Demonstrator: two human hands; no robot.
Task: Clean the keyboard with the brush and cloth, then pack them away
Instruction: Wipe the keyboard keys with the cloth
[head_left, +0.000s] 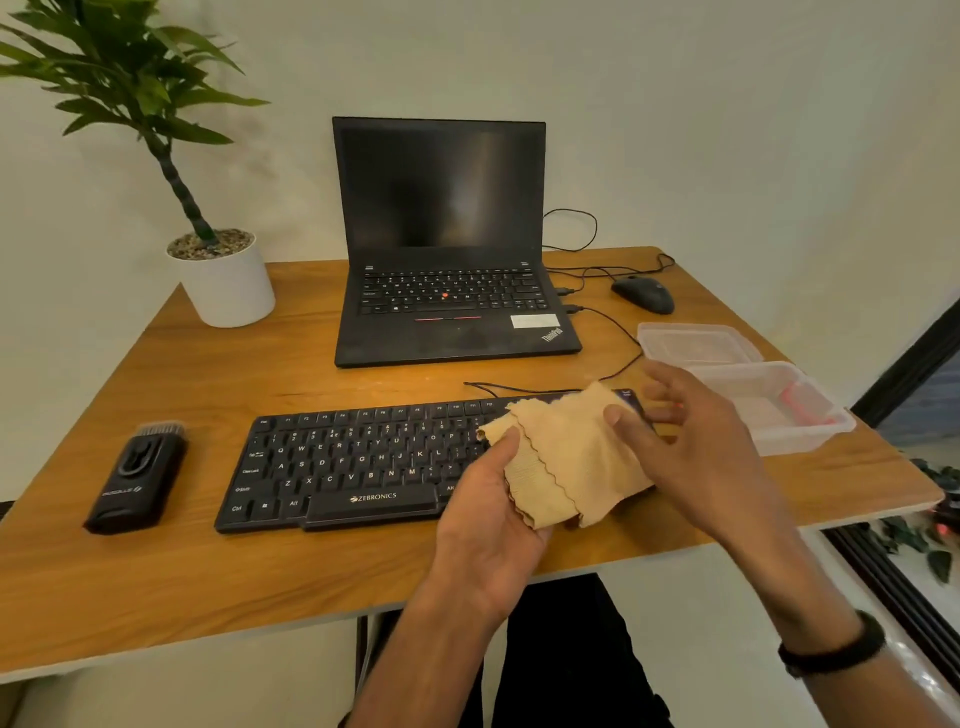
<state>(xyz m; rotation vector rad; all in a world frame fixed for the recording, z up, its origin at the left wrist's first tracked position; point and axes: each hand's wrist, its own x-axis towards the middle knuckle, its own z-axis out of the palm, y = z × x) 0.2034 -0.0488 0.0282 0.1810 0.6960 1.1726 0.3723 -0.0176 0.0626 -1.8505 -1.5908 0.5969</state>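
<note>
A black keyboard lies across the middle of the wooden desk. Over its right end hangs a tan cloth. My left hand grips the cloth's lower left part, thumb on top. My right hand is at the cloth's right edge, thumb pressing the fabric, the other fingers spread and relaxed behind it. The black brush tool lies on the desk left of the keyboard, bristles pointing away. The keyboard's right keys are hidden under the cloth.
An open clear plastic box stands right of the keyboard, its lid behind it. A black laptop sits at the back centre, a mouse with cables to its right, a potted plant at back left.
</note>
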